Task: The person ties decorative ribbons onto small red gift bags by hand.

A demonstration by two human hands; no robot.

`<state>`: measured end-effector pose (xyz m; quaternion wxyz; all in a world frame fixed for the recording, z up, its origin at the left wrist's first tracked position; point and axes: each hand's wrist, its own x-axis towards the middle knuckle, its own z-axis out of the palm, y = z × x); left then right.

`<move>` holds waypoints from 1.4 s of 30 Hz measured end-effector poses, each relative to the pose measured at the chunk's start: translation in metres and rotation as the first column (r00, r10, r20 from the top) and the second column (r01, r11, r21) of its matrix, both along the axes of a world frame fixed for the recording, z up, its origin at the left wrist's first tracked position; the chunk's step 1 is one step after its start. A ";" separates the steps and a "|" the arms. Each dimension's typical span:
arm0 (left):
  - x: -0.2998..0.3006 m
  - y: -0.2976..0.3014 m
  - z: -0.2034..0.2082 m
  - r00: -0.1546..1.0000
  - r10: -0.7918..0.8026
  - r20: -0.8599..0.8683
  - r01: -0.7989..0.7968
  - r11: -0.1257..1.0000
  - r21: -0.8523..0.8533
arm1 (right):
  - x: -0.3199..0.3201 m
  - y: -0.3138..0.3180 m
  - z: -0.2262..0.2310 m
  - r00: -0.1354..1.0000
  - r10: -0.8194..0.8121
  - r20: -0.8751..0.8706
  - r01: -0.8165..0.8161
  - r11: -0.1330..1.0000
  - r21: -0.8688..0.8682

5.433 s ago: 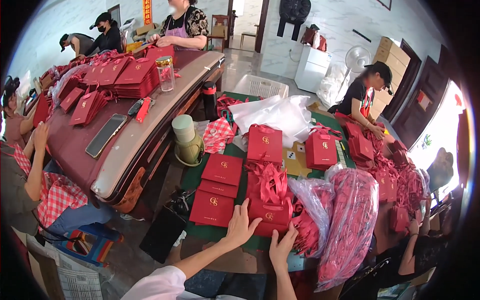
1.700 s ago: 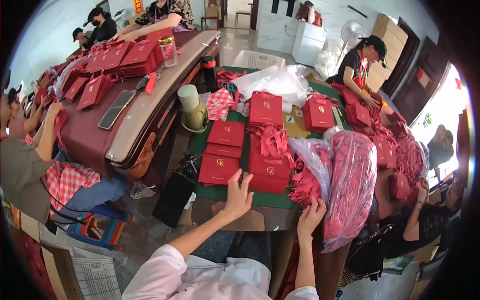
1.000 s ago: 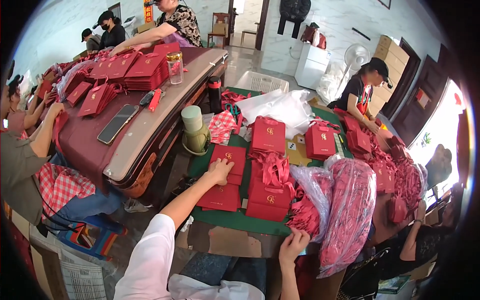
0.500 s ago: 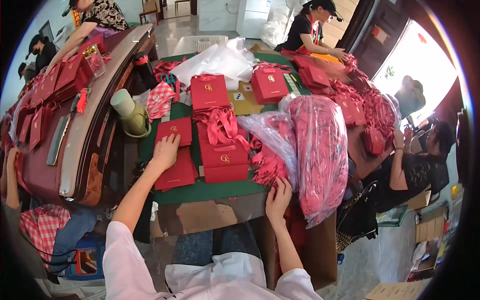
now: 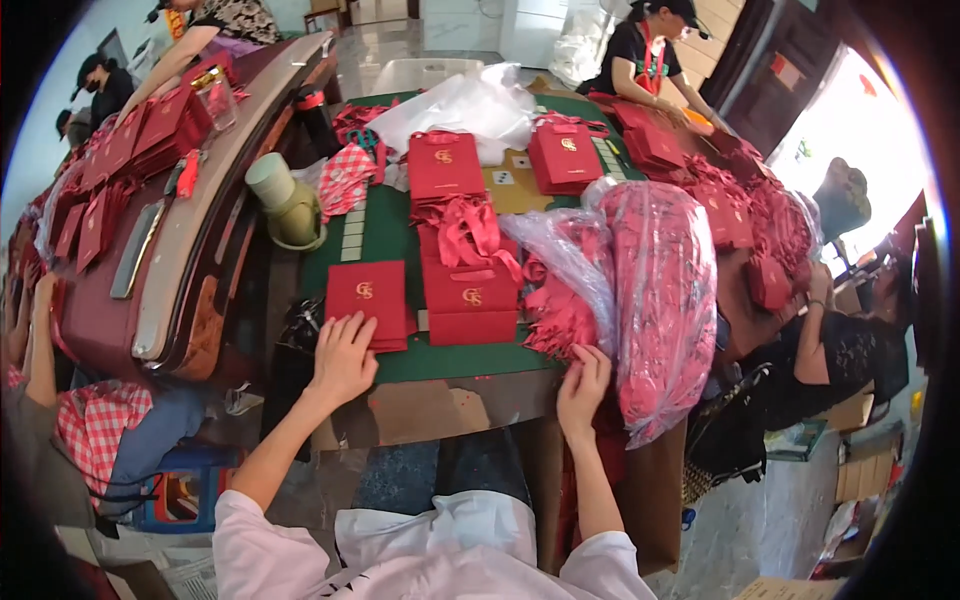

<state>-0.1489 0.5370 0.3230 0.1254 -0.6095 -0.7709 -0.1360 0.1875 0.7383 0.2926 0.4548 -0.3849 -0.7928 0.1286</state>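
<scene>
Under the slightly spread fingertips of the left hand [image 5: 343,366], flat red bags [image 5: 366,292] are touched; red ribbons [image 5: 562,322] are bunched just beyond the right hand's [image 5: 582,394] fingers, whose grip cannot be told.

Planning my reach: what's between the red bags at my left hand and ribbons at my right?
On the green mat: a red bag and a small pale piece, head view.

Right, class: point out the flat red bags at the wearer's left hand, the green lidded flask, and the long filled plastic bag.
Flat red bags [image 5: 365,295]: head view, top bag's front.
Green lidded flask [image 5: 293,214]: head view, body below the lid.
Long filled plastic bag [image 5: 662,300]: head view, middle of its clear side.
</scene>
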 end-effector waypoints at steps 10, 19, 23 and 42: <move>-0.052 0.059 0.001 0.957 0.081 0.279 -0.099 0.994 0.051 | -0.011 0.036 -0.004 0.979 -0.058 0.193 0.031 0.989 0.143; -0.088 0.088 -0.014 0.977 0.052 0.209 -0.027 0.993 -0.119 | -0.013 0.042 0.001 0.968 0.000 0.251 -0.044 0.984 0.170; -0.077 0.088 -0.006 0.982 0.019 0.189 -0.035 0.996 0.081 | -0.013 0.049 -0.003 0.961 0.026 0.275 -0.077 0.982 0.175; 0.054 -0.006 0.026 0.797 -0.084 0.598 0.103 0.995 0.002 | -0.003 -0.098 0.031 0.920 0.385 0.071 -0.389 0.919 0.058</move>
